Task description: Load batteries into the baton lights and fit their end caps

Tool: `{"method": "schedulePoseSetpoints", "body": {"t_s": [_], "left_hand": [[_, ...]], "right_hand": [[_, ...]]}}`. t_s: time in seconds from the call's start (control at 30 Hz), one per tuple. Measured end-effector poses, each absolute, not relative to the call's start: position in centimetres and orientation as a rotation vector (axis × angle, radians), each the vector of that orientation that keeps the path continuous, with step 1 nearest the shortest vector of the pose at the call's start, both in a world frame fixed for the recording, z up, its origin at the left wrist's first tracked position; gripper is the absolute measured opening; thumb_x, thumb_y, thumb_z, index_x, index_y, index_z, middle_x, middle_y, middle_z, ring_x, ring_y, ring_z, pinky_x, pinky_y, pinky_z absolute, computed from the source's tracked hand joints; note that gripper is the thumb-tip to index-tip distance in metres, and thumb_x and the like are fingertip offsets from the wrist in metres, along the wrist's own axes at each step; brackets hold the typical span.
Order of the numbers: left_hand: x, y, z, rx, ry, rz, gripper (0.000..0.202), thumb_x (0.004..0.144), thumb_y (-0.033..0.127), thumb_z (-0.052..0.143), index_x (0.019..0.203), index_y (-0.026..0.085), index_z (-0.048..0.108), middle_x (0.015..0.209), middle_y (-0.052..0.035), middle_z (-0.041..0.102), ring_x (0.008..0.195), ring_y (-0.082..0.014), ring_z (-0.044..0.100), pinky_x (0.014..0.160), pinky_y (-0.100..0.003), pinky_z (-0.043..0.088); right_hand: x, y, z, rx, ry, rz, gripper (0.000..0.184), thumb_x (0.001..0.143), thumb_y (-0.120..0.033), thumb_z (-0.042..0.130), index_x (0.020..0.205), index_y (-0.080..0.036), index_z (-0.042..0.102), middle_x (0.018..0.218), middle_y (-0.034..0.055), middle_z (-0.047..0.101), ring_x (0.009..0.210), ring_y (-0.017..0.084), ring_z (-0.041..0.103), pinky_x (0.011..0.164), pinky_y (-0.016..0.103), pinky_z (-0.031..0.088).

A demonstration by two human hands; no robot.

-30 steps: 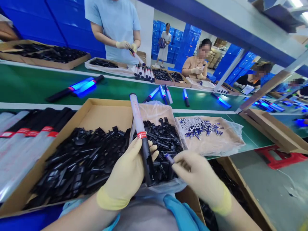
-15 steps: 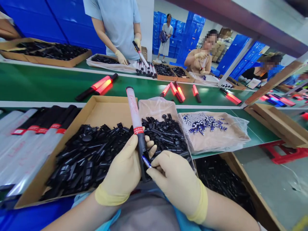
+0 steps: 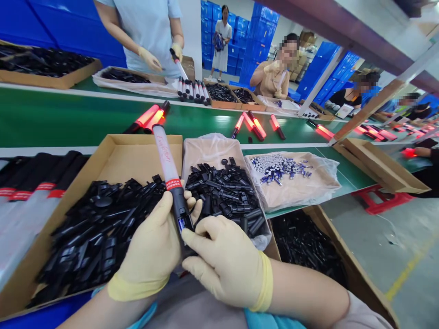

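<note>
In my gloved left hand [image 3: 149, 249] is a light baton [image 3: 166, 160] with a clear tube, a red printed band and a black handle. The fingers wrap round the handle, and the tube tilts up and away. A blue battery [image 3: 181, 222] lies in the handle's opened compartment. My gloved right hand [image 3: 229, 260] is closed, fingers curled, with a fingertip pressing on the battery. Its thumb is beside the handle's lower end, which is partly hidden by the hand.
Behind my hands are a carton of black plastic parts [image 3: 99, 228], a bag-lined tray of black pieces [image 3: 222, 192] and a tray of batteries [image 3: 295, 194]. Finished-looking batons [image 3: 30, 219] lie left. Lit red batons [image 3: 254, 125] lie on the green belt [image 3: 206, 125]. Several co-workers sit or stand beyond.
The battery, pinched at a slant by my right hand before, now lies down in the handle's compartment under a fingertip. The view has shifted, and both hands appear further left.
</note>
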State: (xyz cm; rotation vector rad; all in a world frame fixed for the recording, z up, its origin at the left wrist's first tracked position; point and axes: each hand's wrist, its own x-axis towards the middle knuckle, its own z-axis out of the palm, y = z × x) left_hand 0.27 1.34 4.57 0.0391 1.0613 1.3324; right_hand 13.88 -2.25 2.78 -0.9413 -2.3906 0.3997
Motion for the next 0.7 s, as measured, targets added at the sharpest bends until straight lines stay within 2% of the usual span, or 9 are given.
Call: {"method": "schedulePoseSetpoints", "body": {"t_s": [0.1,0.17,0.23,0.3,0.37,0.47,0.57,0.63,0.7], "left_hand": [[0.3,1.3,4.1,0.154,1.076,1.302,0.031,0.102,0.029,0.047,0.097,0.014,0.074,0.089,-0.0085,0.073,0.081,-0.0156,0.072,0.075,-0.025,0.065],[0.4,1.1,3.8,0.188,1.096,1.284,0.028,0.099,0.029,0.053,0.104,0.014,0.075,0.093,-0.0098,0.074,0.081,-0.018,0.073,0.075,-0.029,0.065],[0.5,0.7,3.7,0.241,1.117,1.253,0.028,0.097,0.028,0.055,0.107,0.013,0.076,0.092,-0.0105,0.075,0.078,-0.0182,0.072,0.074,-0.029,0.065],[0.7,0.4,3.7,0.319,1.123,1.215,0.027,0.096,0.028,0.057,0.105,0.012,0.077,0.086,-0.0091,0.073,0.074,-0.0166,0.071,0.071,-0.028,0.065],[0.8,0.2,3.7,0.427,1.14,1.155,0.026,0.094,0.032,0.06,0.101,0.014,0.077,0.079,-0.0071,0.071,0.068,-0.0147,0.068,0.066,-0.024,0.063],[0.7,0.1,3.6,0.581,1.176,1.054,0.025,0.09,0.037,0.066,0.086,0.014,0.076,0.074,-0.0068,0.07,0.063,-0.013,0.064,0.061,-0.018,0.058],[0.6,0.0,3.5,0.621,1.176,1.0,0.024,0.089,0.038,0.068,0.084,0.016,0.074,0.071,-0.005,0.069,0.061,-0.0122,0.061,0.06,-0.018,0.055],[0.6,0.0,3.3,0.635,1.156,0.975,0.026,0.09,0.043,0.066,0.087,0.018,0.073,0.068,-0.0028,0.067,0.058,-0.012,0.057,0.056,-0.018,0.052],[0.8,0.0,3.2,0.723,1.121,0.931,0.033,0.091,0.049,0.062,0.08,0.019,0.071,0.066,-0.002,0.065,0.057,-0.0123,0.054,0.055,-0.019,0.05]], "right_hand": [[18.6,1.3,2.3,-1.252,-2.254,0.339,0.031,0.103,-0.028,0.043,0.118,-0.02,0.069,0.113,0.0092,0.067,0.108,0.02,0.062,0.097,0.032,0.05],[23.7,4.7,1.3,-1.906,-2.024,0.193,0.028,0.103,-0.022,0.044,0.111,-0.022,0.071,0.116,0.008,0.068,0.115,0.019,0.061,0.102,0.032,0.047],[28.9,7.8,0.0,-2.222,-1.877,0.182,0.022,0.098,-0.015,0.051,0.098,-0.013,0.073,0.106,0.0146,0.07,0.107,0.026,0.066,0.095,0.039,0.051],[32.8,10.0,-1.6,-2.392,-1.812,0.201,0.015,0.096,-0.015,0.058,0.092,-0.011,0.072,0.098,0.0131,0.071,0.099,0.026,0.069,0.09,0.042,0.054],[34.8,11.1,-3.1,-2.456,-1.818,0.217,0.013,0.097,-0.022,0.063,0.099,-0.012,0.07,0.102,0.0089,0.071,0.098,0.022,0.068,0.09,0.042,0.055],[35.4,11.7,-4.4,-2.448,-1.893,0.226,0.02,0.098,-0.031,0.064,0.109,-0.015,0.067,0.112,0.0058,0.069,0.103,0.02,0.067,0.092,0.043,0.055],[34.8,11.4,-3.8,-2.382,-1.961,0.21,0.011,0.096,-0.016,0.062,0.102,-0.011,0.069,0.106,0.0106,0.07,0.103,0.023,0.068,0.094,0.043,0.054],[33.6,10.5,-2.5,-2.29,-1.995,0.17,0.019,0.094,-0.005,0.056,0.104,-0.01,0.07,0.107,0.0158,0.07,0.106,0.026,0.067,0.095,0.042,0.052],[31.2,8.6,-0.5,-2.138,-2.044,0.128,0.028,0.094,-0.004,0.052,0.114,-0.013,0.069,0.115,0.0153,0.069,0.11,0.025,0.065,0.097,0.038,0.051]]}}
